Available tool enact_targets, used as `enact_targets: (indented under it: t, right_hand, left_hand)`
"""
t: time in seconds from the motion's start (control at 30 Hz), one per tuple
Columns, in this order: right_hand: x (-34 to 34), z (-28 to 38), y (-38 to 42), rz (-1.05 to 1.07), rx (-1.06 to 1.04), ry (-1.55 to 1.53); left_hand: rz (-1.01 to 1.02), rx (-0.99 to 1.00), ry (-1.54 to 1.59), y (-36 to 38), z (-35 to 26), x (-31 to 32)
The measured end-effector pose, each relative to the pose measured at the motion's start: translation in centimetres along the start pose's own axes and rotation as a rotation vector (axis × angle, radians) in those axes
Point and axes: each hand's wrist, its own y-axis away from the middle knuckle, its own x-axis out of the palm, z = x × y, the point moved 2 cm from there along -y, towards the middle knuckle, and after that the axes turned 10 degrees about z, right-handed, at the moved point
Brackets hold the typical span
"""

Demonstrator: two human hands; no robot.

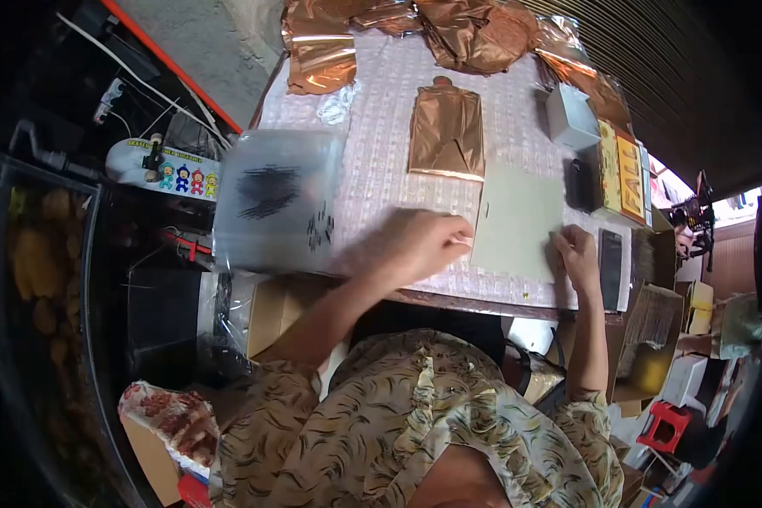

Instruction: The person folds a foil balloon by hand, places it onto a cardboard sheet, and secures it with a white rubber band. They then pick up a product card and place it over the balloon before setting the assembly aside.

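A flat grey-green board (516,224) lies near the front of the cloth-covered table. My left hand (432,241) is beside its left edge, fingertips pinched together; what they hold, if anything, is too small to make out. My right hand (577,254) has curled fingers at the board's right edge, seemingly gripping it. A tiny dark pin-like piece (487,209) lies on the board's left side. Just behind is a flat copper-coloured foil bag (447,131). To the left, many thin dark pieces (268,190) are spread on a translucent plastic sheet (305,152).
Crumpled copper foil bags (474,34) line the table's back edge. On the right are a white box (572,117), a yellow box (622,173), a black object (579,184) and a dark phone-like slab (610,258). A skateboard deck (165,169) is left of the table.
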Motion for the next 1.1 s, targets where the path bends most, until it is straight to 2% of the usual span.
enact_targets:
  t: [0.03, 0.1, 0.13, 0.17, 0.3, 0.33, 0.4, 0.53, 0.6, 0.67, 0.73, 0.8, 0.87, 0.9, 0.93, 0.97, 1.03, 1.07, 1.1]
  right_hand:
    - [-0.2, -0.7, -0.1, 0.003, -0.003, 0.0]
    - [-0.6, -2.3, -0.1, 0.0, -0.113, 0.169]
    - [-0.5, -0.8, 0.7, 0.02, -0.005, 0.079]
    - [-0.7, -0.5, 0.7, 0.019, -0.007, 0.076]
    - [-0.9, -0.2, 0.7, 0.055, 0.068, 0.025]
    - [-0.9, -0.3, 0.5, 0.029, 0.032, 0.115]
    - [-0.9, -0.2, 0.3, 0.0, -0.003, 0.205]
    - [-0.7, 0.7, 0.6, -0.003, 0.031, 0.162]
    - [-0.6, 0.9, 0.6, -0.003, 0.03, 0.153]
    - [-0.6, 1.0, 0.9, -0.035, -0.051, 0.236]
    - [-0.2, 1.5, 0.9, -0.033, -0.023, 0.222]
    - [-0.6, 0.2, 0.9, -0.041, -0.031, 0.26]
    - [-0.7, 0.6, 0.9, -0.021, 0.003, 0.301]
    - [-0.7, 0.2, 1.0, -0.024, -0.008, 0.315]
    - [-0.7, 0.3, 1.2, -0.031, 0.009, 0.316]
    - [-0.6, 0.6, 1.0, -0.034, 0.005, 0.299]
    - [-0.7, 0.7, 1.3, -0.039, 0.008, 0.278]
    - [-0.6, 0.6, 1.2, -0.04, 0.01, 0.248]
    - [-0.5, 0.7, 1.1, -0.036, 0.009, 0.215]
  left_hand:
    - [0.063, 0.003, -0.214, 0.4, 0.0, -2.3]
    - [-0.157, -0.043, -0.209, 0.2, 4.9, -6.2]
    - [-0.246, -0.052, -0.329, 0.4, 5.7, -9.4]
    - [-0.337, -0.059, -0.452, 0.4, 6.3, -12.8]
    - [-0.417, -0.25, -0.551, -1.8, 10.5, -21.7]
    - [-0.414, -0.246, -0.552, -2.9, 11.6, -22.5]
    - [-0.379, -0.33, -0.539, -4.9, 14.1, -23.4]
    - [-0.382, -0.329, -0.615, -8.7, 15.6, -22.6]
    - [-0.398, -0.605, -0.84, -10.1, 15.9, -22.1]
    - [-0.41, -0.632, -0.78, -10.4, 15.9, -21.9]
    - [-0.406, -0.653, -0.716, -11.0, 17.1, -22.1]
    - [-0.4, -0.635, -0.749, -11.7, 19.4, -22.5]
    - [-0.3, -0.623, -0.857, -11.6, 19.4, -22.9]
    - [-0.287, -0.582, -0.931, -10.9, 16.8, -22.4]
    - [-0.398, -0.51, -0.779, -10.4, 17.5, -23.2]
    - [-0.395, -0.497, -0.776, -10.4, 18.3, -23.6]
    - [-0.58, -0.494, -0.462, -8.2, 15.1, -23.7]
    - [-0.581, -0.493, -0.465, -8.0, 15.0, -24.1]
    - [-0.592, -0.399, -0.202, -7.5, 14.6, -24.7]
